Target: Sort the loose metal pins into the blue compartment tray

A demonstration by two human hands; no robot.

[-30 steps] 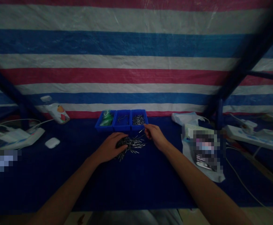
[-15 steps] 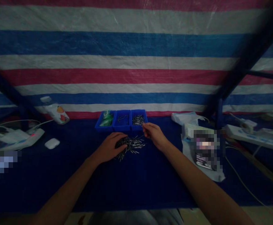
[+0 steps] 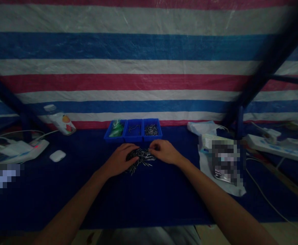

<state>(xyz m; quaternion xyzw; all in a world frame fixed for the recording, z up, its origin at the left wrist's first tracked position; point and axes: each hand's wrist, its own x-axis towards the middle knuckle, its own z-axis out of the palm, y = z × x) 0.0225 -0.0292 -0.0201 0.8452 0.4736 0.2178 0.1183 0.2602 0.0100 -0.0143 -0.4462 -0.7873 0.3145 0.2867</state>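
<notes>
A loose pile of thin, shiny, nail-like metal pieces (image 3: 145, 159) lies on the dark blue tabletop. My left hand (image 3: 120, 158) rests on the pile's left side, thumb and fingers apart and curved around it. At the pile's right edge is my right hand (image 3: 165, 151), thumb and forefinger pinched together; what sits between the fingertips is too small to make out. Just behind the hands stand three joined blue bins: the right bin (image 3: 160, 133) holds many small metal pieces, the middle bin (image 3: 134, 139) a few bent thin pieces, the left bin (image 3: 108, 134) a green plastic bag (image 3: 117, 129).
On the left are a bottle (image 3: 63, 123), a white case (image 3: 57, 156) and a power strip (image 3: 37, 152) with cables. To the right lie white plastic packaging (image 3: 205, 128), a blurred-out item and another power strip (image 3: 279, 148). A striped sheet (image 3: 149, 81) hangs behind.
My right hand has come down and slightly left, from the front of the right bin to the right edge of the metal pile. My left hand has stayed on the pile.
</notes>
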